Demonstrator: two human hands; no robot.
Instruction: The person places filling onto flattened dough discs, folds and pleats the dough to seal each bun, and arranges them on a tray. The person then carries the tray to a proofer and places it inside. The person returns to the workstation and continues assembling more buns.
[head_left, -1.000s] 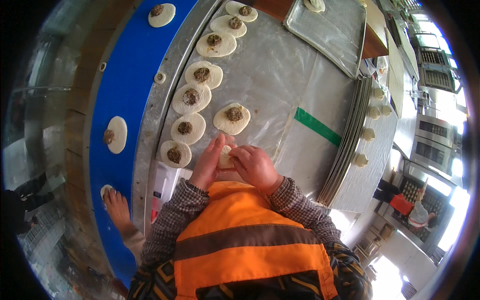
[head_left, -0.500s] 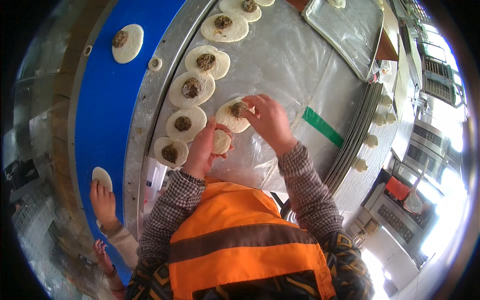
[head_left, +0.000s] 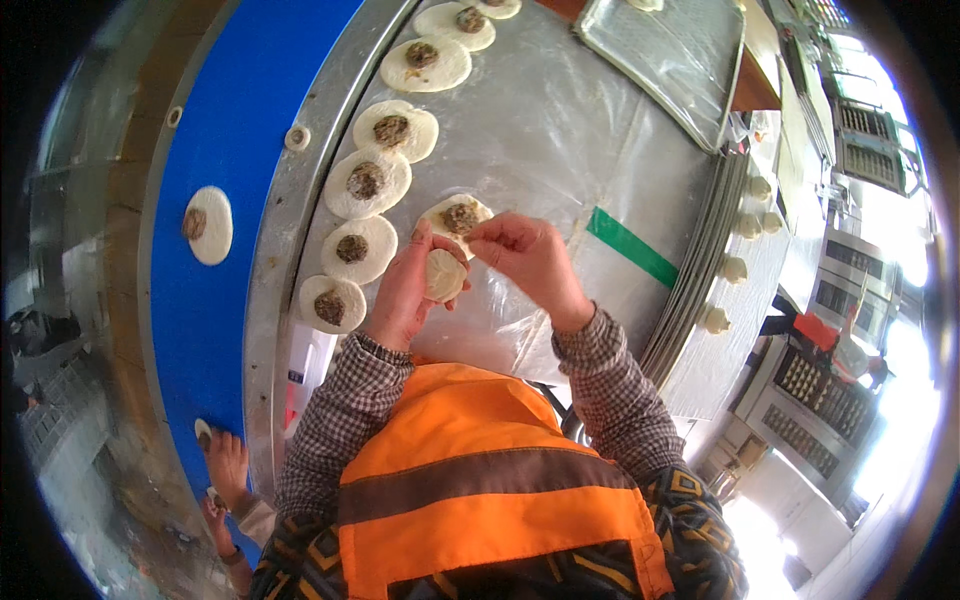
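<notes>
A pale round of dough (head_left: 445,275), smooth and closed-looking, sits in my left hand (head_left: 402,293), whose fingers wrap round it. Just beyond it lies a flat dough disc (head_left: 437,216) with a brown lump of filling (head_left: 460,217) on top. My right hand (head_left: 530,255) is at the disc's right edge, thumb and fingertips pinched together close to the filling. Whatever the pinch holds is too small to make out. To the left, a row of dough discs with brown filling (head_left: 367,181) runs along the metal table (head_left: 540,130).
A blue conveyor belt (head_left: 210,130) on the left carries another filled disc (head_left: 210,226). Other people's hands (head_left: 227,468) are at its near end. A tray (head_left: 665,65) lies at the back right, beside stacked trays (head_left: 690,270) with shaped dough pieces (head_left: 734,270). Green tape (head_left: 632,247) marks the table.
My right hand has drawn from on the filling to the disc's edge; the filling looks more spread. The belt's filled disc has moved nearer. The view has shifted slightly.
</notes>
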